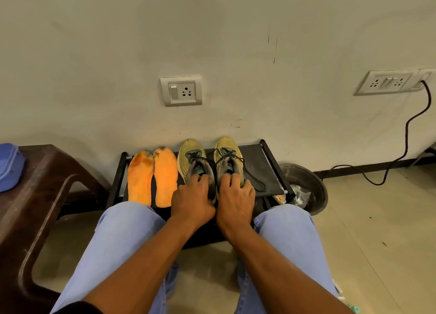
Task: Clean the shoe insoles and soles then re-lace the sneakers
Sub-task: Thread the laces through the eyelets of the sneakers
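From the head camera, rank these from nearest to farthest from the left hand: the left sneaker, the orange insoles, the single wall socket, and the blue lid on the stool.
1. Left sneaker: under the left hand, which grips its heel.
2. Orange insoles: just left, on the same rack.
3. Wall socket: above, on the wall.
4. Blue lid: far left edge.

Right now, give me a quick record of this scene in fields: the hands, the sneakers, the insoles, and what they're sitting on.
left hand: gripping the heel of the left sneaker
right hand: gripping the heel of the right sneaker
sneakers: yellow, side by side, toes to the wall, dark laces loosely threaded
insoles: two, orange, stained near the toes, lying flat left of the sneakers
support: black rack
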Motion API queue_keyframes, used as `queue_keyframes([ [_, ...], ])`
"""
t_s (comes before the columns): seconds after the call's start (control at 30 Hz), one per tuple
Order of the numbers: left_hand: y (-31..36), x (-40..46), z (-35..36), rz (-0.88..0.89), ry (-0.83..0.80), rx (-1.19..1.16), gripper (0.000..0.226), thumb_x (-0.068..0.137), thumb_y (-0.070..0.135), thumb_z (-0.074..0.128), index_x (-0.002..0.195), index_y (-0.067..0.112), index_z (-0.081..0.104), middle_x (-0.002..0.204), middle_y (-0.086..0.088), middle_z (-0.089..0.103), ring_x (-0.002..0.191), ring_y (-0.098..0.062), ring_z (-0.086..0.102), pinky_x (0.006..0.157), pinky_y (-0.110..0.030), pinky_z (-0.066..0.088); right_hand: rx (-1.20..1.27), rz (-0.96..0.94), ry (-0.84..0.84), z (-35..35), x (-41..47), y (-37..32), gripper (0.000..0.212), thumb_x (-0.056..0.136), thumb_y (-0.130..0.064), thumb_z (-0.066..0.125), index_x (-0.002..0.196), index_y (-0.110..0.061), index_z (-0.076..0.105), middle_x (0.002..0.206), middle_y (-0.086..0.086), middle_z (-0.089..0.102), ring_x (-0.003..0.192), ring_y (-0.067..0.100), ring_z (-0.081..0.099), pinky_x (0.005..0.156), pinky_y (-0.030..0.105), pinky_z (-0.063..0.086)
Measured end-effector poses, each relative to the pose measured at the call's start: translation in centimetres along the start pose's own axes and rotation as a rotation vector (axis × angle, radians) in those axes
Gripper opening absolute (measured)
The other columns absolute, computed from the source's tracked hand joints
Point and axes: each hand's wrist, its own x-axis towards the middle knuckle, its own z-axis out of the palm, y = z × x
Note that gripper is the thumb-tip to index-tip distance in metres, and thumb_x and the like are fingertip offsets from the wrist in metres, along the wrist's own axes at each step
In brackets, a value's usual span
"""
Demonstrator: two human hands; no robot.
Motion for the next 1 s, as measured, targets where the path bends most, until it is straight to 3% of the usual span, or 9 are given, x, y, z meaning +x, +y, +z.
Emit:
queue_keyframes([
  [0.07, 0.0, 0.1, -0.8, -0.008, 0.017, -0.008, 0.057, 0.073, 0.038, 0.064, 0.129, 0.028, 0.054, 0.129, 0.002, 0.057, 0.098, -0.030, 0.065, 0.068, -0.031, 0.045, 0.043, 0.010, 0.029, -0.3, 0.2, 0.0, 0.036, 0.087, -0.024, 0.070, 0.121, -0.017, 0.059, 0.126, 0.010, 0.062, 0.123, 0.041, 0.054, 0.099, 0.054, 0.046],
  [0.13, -0.2, 0.5, -1.6, -0.002, 0.085, -0.039, 0.055, 0.072, 0.040, 0.063, 0.126, 0.028, 0.059, 0.127, 0.004, 0.060, 0.098, -0.029, 0.065, 0.067, -0.030, 0.044, 0.105, 0.040, 0.086, -1.0, 0.9, 0.2, 0.037, 0.082, -0.019, 0.070, 0.117, -0.019, 0.060, 0.122, 0.006, 0.064, 0.120, 0.033, 0.054, 0.094, 0.049, 0.047],
  [0.2, -0.7, 1.3, -1.9, 0.067, 0.169, -0.104, 0.048, 0.076, 0.039, 0.063, 0.122, 0.027, 0.064, 0.121, 0.005, 0.065, 0.101, -0.024, 0.064, 0.073, -0.032, 0.050, 0.195, 0.105, 0.165, -1.5, 2.1, 0.2, 0.040, 0.076, -0.014, 0.068, 0.114, -0.020, 0.063, 0.117, 0.002, 0.066, 0.112, 0.029, 0.056, 0.084, 0.043, 0.047],
  [0.33, -1.1, 3.8, -1.1, 0.207, 0.273, -0.239, 0.034, 0.089, 0.026, 0.064, 0.121, 0.017, 0.071, 0.116, -0.003, 0.072, 0.109, -0.024, 0.064, 0.092, -0.036, 0.050, 0.417, 0.256, 0.269, -2.1, 5.0, 0.5, 0.033, 0.084, -0.014, 0.060, 0.116, -0.021, 0.066, 0.113, 0.001, 0.067, 0.102, 0.027, 0.057, 0.077, 0.040, 0.048],
  [0.47, -0.6, 6.6, 0.1, 0.236, 0.275, -0.324, 0.030, 0.094, 0.019, 0.064, 0.123, 0.014, 0.071, 0.117, -0.005, 0.072, 0.111, -0.025, 0.063, 0.099, -0.043, 0.048, 0.597, 0.397, 0.142, -1.4, 7.6, 1.4, 0.039, 0.085, -0.007, 0.053, 0.119, -0.020, 0.066, 0.115, 0.004, 0.066, 0.105, 0.028, 0.057, 0.084, 0.043, 0.052],
  [0.67, -0.3, 11.2, 1.5, 0.331, 0.191, -0.258, 0.039, 0.089, 0.006, 0.064, 0.125, 0.017, 0.071, 0.124, -0.007, 0.068, 0.116, -0.032, 0.059, 0.101, -0.050, 0.046, 0.685, 0.360, -0.119, -1.1, 11.8, 2.8, 0.032, 0.081, -0.007, 0.058, 0.106, -0.022, 0.072, 0.106, -0.001, 0.070, 0.097, 0.021, 0.065, 0.084, 0.038, 0.056],
  [0.83, -0.8, 13.7, 1.7, 0.313, 0.056, -0.269, 0.038, 0.083, 0.023, 0.059, 0.117, 0.029, 0.075, 0.104, -0.002, 0.074, 0.105, -0.027, 0.061, 0.091, -0.042, 0.049, 0.801, 0.356, -0.243, -0.8, 15.5, 5.1, 0.030, 0.080, 0.000, 0.058, 0.078, -0.026, 0.074, 0.088, 0.000, 0.076, 0.090, 0.019, 0.071, 0.083, 0.039, 0.059],
  [1.0, -1.9, 15.2, 1.9, 0.281, 0.013, -0.363, 0.033, 0.078, 0.036, 0.065, 0.109, 0.031, 0.077, 0.096, 0.010, 0.074, 0.095, -0.016, 0.062, 0.082, -0.038, 0.055, 0.784, 0.251, -0.445, -2.5, 16.8, 7.2, 0.031, 0.083, 0.008, 0.059, 0.092, -0.015, 0.076, 0.093, 0.010, 0.077, 0.078, 0.012, 0.067, 0.060, 0.018, 0.046],
])
